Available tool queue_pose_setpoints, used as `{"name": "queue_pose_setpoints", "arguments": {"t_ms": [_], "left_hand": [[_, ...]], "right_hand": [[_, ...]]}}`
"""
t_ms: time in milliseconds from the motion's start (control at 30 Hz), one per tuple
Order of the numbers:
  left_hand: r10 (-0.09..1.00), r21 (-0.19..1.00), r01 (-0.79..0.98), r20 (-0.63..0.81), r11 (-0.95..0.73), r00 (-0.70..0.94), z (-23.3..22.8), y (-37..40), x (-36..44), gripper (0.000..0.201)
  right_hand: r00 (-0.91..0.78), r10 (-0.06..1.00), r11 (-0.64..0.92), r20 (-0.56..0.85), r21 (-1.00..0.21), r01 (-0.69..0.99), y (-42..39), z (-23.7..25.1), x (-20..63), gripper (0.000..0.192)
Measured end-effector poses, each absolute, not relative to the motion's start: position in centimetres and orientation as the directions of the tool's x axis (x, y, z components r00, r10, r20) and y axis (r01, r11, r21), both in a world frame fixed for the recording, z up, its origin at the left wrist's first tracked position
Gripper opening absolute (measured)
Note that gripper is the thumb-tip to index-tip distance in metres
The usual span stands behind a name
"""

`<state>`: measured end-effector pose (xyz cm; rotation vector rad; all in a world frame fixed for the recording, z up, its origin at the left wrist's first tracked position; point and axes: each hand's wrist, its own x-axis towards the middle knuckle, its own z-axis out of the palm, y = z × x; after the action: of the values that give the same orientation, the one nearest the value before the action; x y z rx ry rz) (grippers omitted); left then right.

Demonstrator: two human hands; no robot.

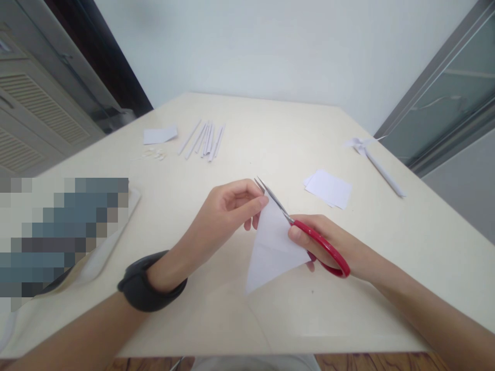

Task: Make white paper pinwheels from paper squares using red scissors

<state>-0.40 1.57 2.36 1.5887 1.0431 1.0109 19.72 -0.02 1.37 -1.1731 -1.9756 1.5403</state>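
Note:
Between my hands is a white triangular sheet of paper (273, 247), one corner pointing away from me. My left hand (235, 208) pinches that far corner between thumb and fingers. My right hand (328, 239) grips red-handled scissors (323, 245). Their slim metal blades are slightly apart at the tips and lie along the paper's right edge, near my left fingertips. Whether the paper sits between the blades is hard to make out. Part of the handles is hidden behind my right hand.
Rolled white paper sticks (207, 139) lie at the back left, beside folded paper (160, 135) and small pale pieces (154, 153). To the right are square paper sheets (330, 188) and a paper pinwheel on a stick (381, 167). A pixelated item (65, 237) covers the left side.

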Motion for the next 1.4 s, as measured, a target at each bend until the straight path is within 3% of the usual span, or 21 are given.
{"name": "queue_pose_setpoints", "arguments": {"t_ms": [233, 433, 633, 867, 1067, 1400], "left_hand": [[0.94, 0.971, 0.151, 0.132, -0.187, 0.314, 2.1, 1.6, -0.4, 0.02], [0.944, 0.967, 0.167, 0.137, -0.194, 0.301, 2.0, 1.7, -0.6, 0.016], [0.943, 0.968, 0.149, 0.15, -0.201, 0.296, 2.0, 1.6, -0.5, 0.015], [0.935, 0.975, 0.149, 0.104, -0.162, 0.34, 1.8, 1.4, -0.2, 0.014], [0.878, 0.989, 0.138, -0.017, -0.056, 0.478, 0.7, 1.1, 0.4, 0.014], [0.941, 0.987, 0.11, 0.078, -0.12, 0.328, 1.0, 1.3, -0.2, 0.015]], "right_hand": [[-0.558, 0.8, 0.01, -0.223, -0.924, 0.383, -0.2, 1.2, 19.6, 0.034], [-0.524, 0.836, 0.008, -0.162, -0.952, 0.307, 0.3, 1.6, 19.9, 0.035], [-0.496, 0.857, -0.017, -0.144, -0.968, 0.25, 0.6, 2.0, 19.7, 0.02], [-0.485, 0.864, -0.015, -0.137, -0.969, 0.248, 0.3, 1.7, 19.4, 0.021], [-0.45, 0.886, 0.006, -0.113, -0.967, 0.255, 0.4, 1.6, 19.3, 0.014], [-0.499, 0.853, -0.014, -0.154, -0.962, 0.274, 0.3, 1.9, 19.6, 0.023]]}}
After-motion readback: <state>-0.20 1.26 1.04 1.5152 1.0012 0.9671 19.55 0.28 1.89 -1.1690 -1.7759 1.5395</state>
